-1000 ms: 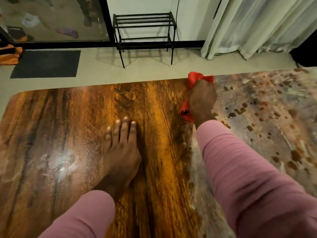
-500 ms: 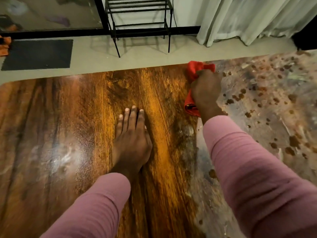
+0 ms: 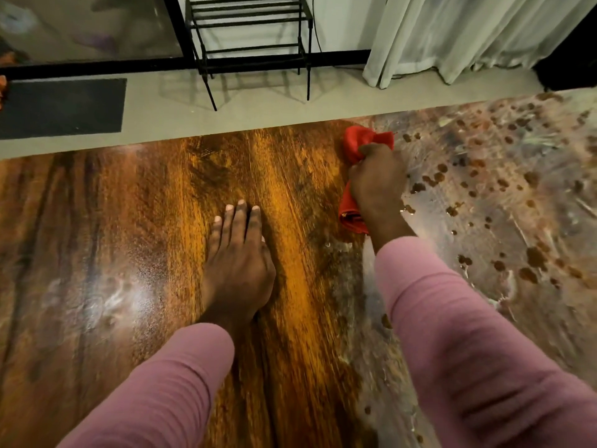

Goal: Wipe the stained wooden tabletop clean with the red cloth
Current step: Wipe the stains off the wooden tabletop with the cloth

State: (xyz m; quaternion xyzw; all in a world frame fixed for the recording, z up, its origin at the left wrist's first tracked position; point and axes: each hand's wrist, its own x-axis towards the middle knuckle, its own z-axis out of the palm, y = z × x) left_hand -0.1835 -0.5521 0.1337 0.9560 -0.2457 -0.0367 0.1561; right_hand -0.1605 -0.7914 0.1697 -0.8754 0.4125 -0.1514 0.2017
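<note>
Covering the right half of the tabletop, brown spots may smear onto the clean left side if the bunched red cloth, clenched in the right hand at the boundary, saturates; the left hand rests flat, fingers straight.

- Middle of the red cloth: hidden under your right hand; only a bunch beyond the knuckles and a fold on the wrist side show.
- Right fingertips: curled out of sight into the cloth.
- Extent of the tabletop: cut by the left, right and lower picture edges; the grain nearer you than the grip is smeared by blur.
- Outlines of the stains right of the grip: too soft to trace.
- Top of the black rack beyond the grip: cut off.
</note>
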